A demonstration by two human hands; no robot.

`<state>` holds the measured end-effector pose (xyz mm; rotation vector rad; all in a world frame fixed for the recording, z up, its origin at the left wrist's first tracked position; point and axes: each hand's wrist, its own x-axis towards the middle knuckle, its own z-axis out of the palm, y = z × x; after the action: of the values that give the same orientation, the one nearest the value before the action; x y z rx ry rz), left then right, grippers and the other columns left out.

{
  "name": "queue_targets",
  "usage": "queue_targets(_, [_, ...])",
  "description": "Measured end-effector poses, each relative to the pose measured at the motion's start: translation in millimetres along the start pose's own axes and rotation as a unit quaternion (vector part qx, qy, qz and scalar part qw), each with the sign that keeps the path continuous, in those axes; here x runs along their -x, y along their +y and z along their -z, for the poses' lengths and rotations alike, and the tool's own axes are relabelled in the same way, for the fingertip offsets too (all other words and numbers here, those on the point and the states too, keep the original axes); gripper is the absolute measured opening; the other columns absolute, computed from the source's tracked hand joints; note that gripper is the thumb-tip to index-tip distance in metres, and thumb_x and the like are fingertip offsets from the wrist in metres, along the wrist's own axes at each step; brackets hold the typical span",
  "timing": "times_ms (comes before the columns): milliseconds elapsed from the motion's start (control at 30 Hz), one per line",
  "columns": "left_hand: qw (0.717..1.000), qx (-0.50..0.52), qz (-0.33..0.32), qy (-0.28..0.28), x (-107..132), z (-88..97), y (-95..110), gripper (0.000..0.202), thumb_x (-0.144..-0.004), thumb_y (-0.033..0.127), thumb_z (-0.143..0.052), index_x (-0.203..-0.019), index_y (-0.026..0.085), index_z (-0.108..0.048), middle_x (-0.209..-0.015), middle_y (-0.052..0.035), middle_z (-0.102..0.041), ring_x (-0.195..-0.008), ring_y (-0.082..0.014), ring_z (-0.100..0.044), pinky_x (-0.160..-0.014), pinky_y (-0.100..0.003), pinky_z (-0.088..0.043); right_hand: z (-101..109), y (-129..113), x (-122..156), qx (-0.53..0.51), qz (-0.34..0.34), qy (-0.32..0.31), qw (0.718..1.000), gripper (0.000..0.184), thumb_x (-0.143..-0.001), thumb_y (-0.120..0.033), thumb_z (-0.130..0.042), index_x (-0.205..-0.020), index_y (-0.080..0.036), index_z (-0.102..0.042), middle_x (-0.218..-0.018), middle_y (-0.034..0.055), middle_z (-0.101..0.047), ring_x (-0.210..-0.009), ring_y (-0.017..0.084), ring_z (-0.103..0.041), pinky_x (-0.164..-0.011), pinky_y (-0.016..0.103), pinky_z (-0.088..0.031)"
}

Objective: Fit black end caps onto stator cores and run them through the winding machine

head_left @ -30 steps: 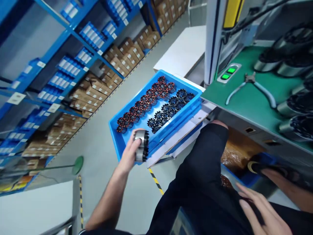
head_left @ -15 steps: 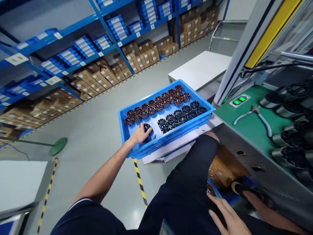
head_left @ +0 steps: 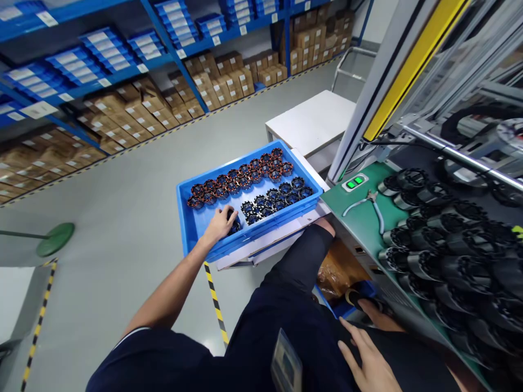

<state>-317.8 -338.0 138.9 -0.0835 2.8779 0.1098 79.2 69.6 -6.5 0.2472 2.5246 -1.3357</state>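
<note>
"Down from over the near left of the tray [head_left: 200, 219] came the left hand [head_left: 220, 224] in the head view, core [head_left: 235, 224] and all, then rightward toward the black cores [head_left: 272, 203]."

"So where did that leave the core?"

"Inside the tray, close to its near side, just left of the black cores. I couldn't tell whether it touched them. The copper cores [head_left: 244, 181] lay farther off, across a bare strip."

"And the grip?"

"Curled over the core from the left, fingers about as wide apart as the piece itself. The palm hid most of it, so I couldn't tell how hard they pressed, or whether a second one sat underneath. The right hand [head_left: 370, 356], down by the lap [head_left: 294, 313], had loosely parted fingers and nothing visible in them."

"How would it have handled?"

"Stiff, I judged, and heavy for its bulk, if it matched the metal-banded bench cores [head_left: 429, 239] on the right. A smooth band like that could have slid in dry fingers. The dark toothed edge looked the likeliest part to chip."

"Best place to take hold, then?"

"Around the outer band, thumb opposite fingers, with nothing hooked into the hollow middle or pushing on the teeth. Lowered level, it would have been less apt to knock its neighbours."
</note>
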Motion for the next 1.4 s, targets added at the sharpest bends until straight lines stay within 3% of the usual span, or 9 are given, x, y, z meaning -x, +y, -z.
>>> queue_targets(233, [0.999,-0.032,0.009,-0.004,7.3,9.0,31.1,0.062,-0.120,0.046,-0.031,-0.161,0.012,-0.062,-0.154,-0.0265,-0.076,-0.144,-0.0402,-0.073,-0.128,-0.051,-0.054,27.8,-4.4,-15.0,0.001,-0.041,-0.041,0.998,0.065,-0.117,-0.061,-0.045,-0.164,-0.026,-0.072,-0.158,0.0143,-0.079,-0.152,0.033,-0.075,-0.128,0.050,-0.065])
queue_targets(467, [0.991,-0.110,0.037,0.059,24.3,49.0,68.4,0.078,-0.115,0.063,-0.045,-0.171,0.010,-0.057,-0.153,-0.0334,-0.074,-0.121,-0.0554,-0.081,-0.099,-0.066,-0.065,56.9,-16.6,-28.8,-0.010,-0.107,-0.087,0.990,0.069,-0.118,-0.053,-0.041,-0.176,-0.021,-0.061,-0.164,0.0170,-0.069,-0.162,0.035,-0.063,-0.140,0.055,-0.050])
queue_targets(567, [0.989,-0.030,-0.071,0.122,33.4,47.4,133.3,0.059,-0.116,0.059,-0.053,-0.157,0.020,-0.067,-0.142,-0.0161,-0.082,-0.116,-0.0398,-0.084,-0.095,-0.049,-0.066,64.2,-26.5,-33.2,-0.015,-0.113,-0.090,0.989,0.068,-0.117,-0.048,-0.043,-0.176,-0.019,-0.060,-0.162,0.0182,-0.068,-0.159,0.036,-0.065,-0.140,0.057,-0.049])
queue_targets(667, [0.966,0.030,-0.258,-0.001,38.7,16.7,229.4,0.042,-0.119,0.048,-0.059,-0.148,0.022,-0.072,-0.129,-0.0079,-0.086,-0.111,-0.0264,-0.083,-0.098,-0.036,-0.063,68.9,-40.1,-35.9,-0.013,-0.109,-0.091,0.990,0.065,-0.116,-0.041,-0.046,-0.175,-0.017,-0.060,-0.157,0.0185,-0.070,-0.151,0.036,-0.069,-0.136,0.057,-0.052])
queue_targets(800, [0.935,-0.037,-0.350,-0.050,33.7,-37.9,346.4,0.046,-0.115,0.037,-0.067,-0.158,0.019,-0.068,-0.154,-0.0170,-0.075,-0.138,-0.0335,-0.076,-0.102,-0.038,-0.062,70.6,-56.3,-27.9,-0.017,-0.110,-0.073,0.991,0.062,-0.117,-0.038,-0.049,-0.176,-0.021,-0.060,-0.158,0.0163,-0.071,-0.149,0.035,-0.070,-0.136,0.056,-0.052])
queue_targets(900, [0.938,-0.070,-0.338,-0.038,19.2,-60.5,387.9,0.043,-0.111,0.020,-0.057,-0.150,0.006,-0.069,-0.149,-0.0285,-0.075,-0.132,-0.0419,-0.078,-0.095,-0.043,-0.060,67.1,-60.4,-10.6,-0.042,-0.134,-0.049,0.989,0.061,-0.118,-0.040,-0.050,-0.176,-0.024,-0.060,-0.162,0.0144,-0.070,-0.155,0.033,-0.067,-0.138,0.052,-0.050])
queue_targets(1167, [0.922,-0.068,-0.380,0.014,-13.1,-60.2,367.5,0.041,-0.109,0.025,-0.042,-0.128,0.007,-0.073,-0.097,-0.0257,-0.085,-0.091,-0.0418,-0.084,-0.074,-0.041,-0.046,60.6,-64.8,26.3,-0.210,-0.149,0.045,0.965,0.052,-0.116,-0.049,-0.066,-0.165,-0.034,-0.073,-0.157,0.0086,-0.078,-0.140,0.029,-0.078,-0.133,0.049,-0.056])
queue_targets(1300, [0.884,0.019,-0.465,0.040,9.0,-56.2,335.5,0.032,-0.108,0.029,-0.035,-0.109,0.018,-0.065,-0.076,-0.0161,-0.078,-0.068,-0.0335,-0.079,-0.064,-0.039,-0.044,96.5,-94.4,22.5,-0.257,-0.023,0.215,0.942,0.028,-0.120,-0.043,-0.067,-0.141,-0.035,-0.084,-0.118,0.0032,-0.086,-0.115,0.021,-0.083,-0.109,0.036,-0.066])
queue_targets(1400, [0.821,0.094,-0.562,0.034,51.1,-45.5,319.6,0.017,-0.106,0.031,-0.036,-0.096,0.029,-0.050,-0.066,-0.0057,-0.071,-0.056,-0.0264,-0.073,-0.059,-0.035,-0.049,133.6,-120.5,6.2,-0.207,0.063,0.375,0.901,0.033,-0.119,-0.031,-0.069,-0.150,-0.040,-0.076,-0.137,0.0032,-0.082,-0.130,0.021,-0.078,-0.115,0.035,-0.063])
